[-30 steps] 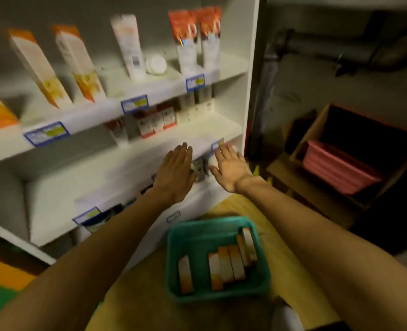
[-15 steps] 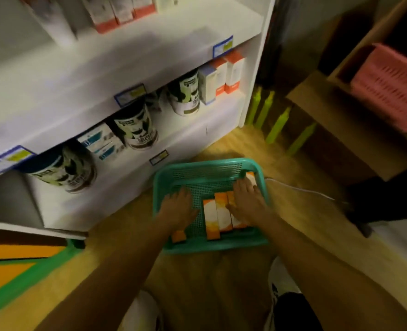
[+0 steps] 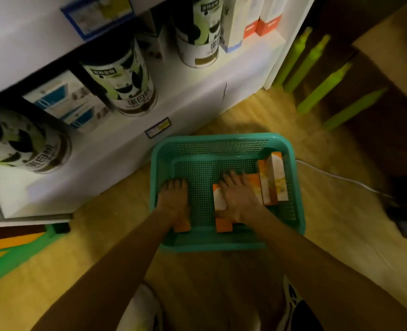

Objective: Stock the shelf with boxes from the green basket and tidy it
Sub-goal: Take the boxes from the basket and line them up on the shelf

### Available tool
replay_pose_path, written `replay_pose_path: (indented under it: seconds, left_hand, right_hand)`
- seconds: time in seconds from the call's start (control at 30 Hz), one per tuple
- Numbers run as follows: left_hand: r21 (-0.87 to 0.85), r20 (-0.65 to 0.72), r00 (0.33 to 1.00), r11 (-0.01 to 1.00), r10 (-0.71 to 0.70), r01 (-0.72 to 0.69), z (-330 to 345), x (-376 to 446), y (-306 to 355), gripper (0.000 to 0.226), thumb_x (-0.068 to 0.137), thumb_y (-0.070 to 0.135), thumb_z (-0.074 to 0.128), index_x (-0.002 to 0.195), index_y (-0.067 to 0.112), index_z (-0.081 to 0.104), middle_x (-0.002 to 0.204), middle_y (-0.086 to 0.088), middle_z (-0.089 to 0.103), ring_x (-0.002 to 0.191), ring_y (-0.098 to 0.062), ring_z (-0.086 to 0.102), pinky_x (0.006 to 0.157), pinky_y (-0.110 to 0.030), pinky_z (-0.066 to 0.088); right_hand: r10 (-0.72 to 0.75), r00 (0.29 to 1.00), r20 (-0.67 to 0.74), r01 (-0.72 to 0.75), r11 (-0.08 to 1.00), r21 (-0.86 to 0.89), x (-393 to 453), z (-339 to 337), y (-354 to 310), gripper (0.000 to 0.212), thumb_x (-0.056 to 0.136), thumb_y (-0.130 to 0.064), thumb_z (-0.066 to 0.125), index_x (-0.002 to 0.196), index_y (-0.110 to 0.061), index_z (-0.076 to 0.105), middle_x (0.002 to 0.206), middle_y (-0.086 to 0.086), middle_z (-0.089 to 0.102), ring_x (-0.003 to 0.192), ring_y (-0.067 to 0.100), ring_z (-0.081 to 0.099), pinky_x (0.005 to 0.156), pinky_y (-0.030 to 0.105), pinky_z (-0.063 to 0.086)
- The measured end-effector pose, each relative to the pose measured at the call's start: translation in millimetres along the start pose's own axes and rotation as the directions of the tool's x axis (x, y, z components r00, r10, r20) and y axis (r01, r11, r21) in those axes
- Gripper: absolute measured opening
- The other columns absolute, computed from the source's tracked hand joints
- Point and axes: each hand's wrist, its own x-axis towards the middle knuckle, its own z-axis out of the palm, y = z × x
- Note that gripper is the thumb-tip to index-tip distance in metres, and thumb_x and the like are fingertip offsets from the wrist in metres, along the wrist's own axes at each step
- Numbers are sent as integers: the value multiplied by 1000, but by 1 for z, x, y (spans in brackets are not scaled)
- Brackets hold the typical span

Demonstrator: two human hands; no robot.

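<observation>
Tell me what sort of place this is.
Probably a small shop, or a mock-up of one: white shelving with price tags on its edges, rows of identical tins and cartons, and a green basket of boxes for stocking.

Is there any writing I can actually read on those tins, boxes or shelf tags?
"蛋白粉": large characters on the middle tin, and again on the left tin and right tin.
Smaller print on the tins: blurred.
Upper shelf tag and lower shelf tag: too blurred.
Orange boxes in the basket: unreadable.
</observation>
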Motion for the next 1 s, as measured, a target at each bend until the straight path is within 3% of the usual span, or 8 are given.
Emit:
replay_pose_path:
  seconds: [0.13, 0.23, 0.37, 0.5, 0.6, 0.77, 0.93, 1.0]
  left_hand:
    - [-51, 29, 999, 998, 31, -29, -15, 1, -3, 68, 86, 42, 69, 137, 8, 41, 137, -14, 51, 123, -31, 52, 102, -44, 43]
    - [-105, 88, 993, 992, 85, -75, -24, -5, -5, 71, 80, 43, 75, 133, 9, 43, 131, -13, 55, 119, -29, 55, 96, -43, 49]
    - [-19, 111, 981, 987, 161, -159, -36, -24, -4, 66, 76, 31, 83, 130, 13, 49, 129, -9, 55, 117, -26, 55, 92, -40, 50]
    - [-21, 98, 976, 981, 194, -192, -57, -50, -4, 57, 75, 30, 84, 124, 16, 58, 126, -6, 55, 113, -26, 58, 92, -40, 51]
    - [-50, -26, 978, 977, 207, -208, -83, -77, -9, 48, 79, 25, 76, 122, 17, 56, 125, -7, 56, 112, -26, 58, 89, -37, 49]
    - [-76, -274, 948, 979, 164, -191, -154, -133, -27, 38, 82, 23, 69, 117, 15, 58, 120, -10, 58, 108, -30, 58, 86, -38, 49]
    - [-90, -517, 855, 990, 46, -107, -244, -209, -49, 69, 84, 28, 72, 144, 17, 40, 136, -12, 54, 120, -34, 53, 90, -40, 45]
    - [-107, -575, 818, 991, 6, -83, -282, -246, -57, 64, 86, 26, 71, 142, 16, 42, 136, -12, 55, 122, -34, 53, 90, -40, 45]
  right_hand:
    - [-1, 996, -84, 8, 996, 91, -7, -3, 3, 92, 69, -73, 63, 138, -14, 43, 155, 11, 34, 149, 34, 13, 120, 58, 4]
    - [-6, 993, -119, 27, 984, 178, -15, -8, 3, 81, 68, -67, 68, 127, -17, 47, 141, 8, 50, 144, 32, 28, 121, 55, 10]
    - [2, 999, -49, 12, 958, 286, -34, -25, -4, 59, 71, -47, 78, 117, -20, 52, 122, 5, 61, 116, 26, 54, 102, 38, 39]
    - [-22, 1000, -12, 25, 940, 339, -53, -50, -10, 41, 87, -31, 69, 125, -21, 56, 127, 10, 59, 115, 30, 59, 93, 40, 52]
    - [35, 996, -88, -2, 936, 352, -71, -84, -13, 41, 87, -29, 70, 125, -19, 59, 125, 3, 58, 112, 24, 58, 91, 35, 47]
    - [94, 950, -299, 31, 921, 388, -105, -165, -20, 41, 86, -33, 69, 125, -21, 60, 120, 5, 63, 106, 28, 62, 88, 40, 51]
    - [80, 850, -521, 117, 935, 335, -147, -268, -34, 52, 85, -34, 72, 132, -22, 54, 126, 6, 61, 107, 33, 62, 87, 39, 51]
    - [34, 804, -594, 168, 945, 282, -166, -314, -43, 47, 85, -33, 71, 128, -21, 55, 121, 8, 62, 104, 34, 63, 84, 39, 51]
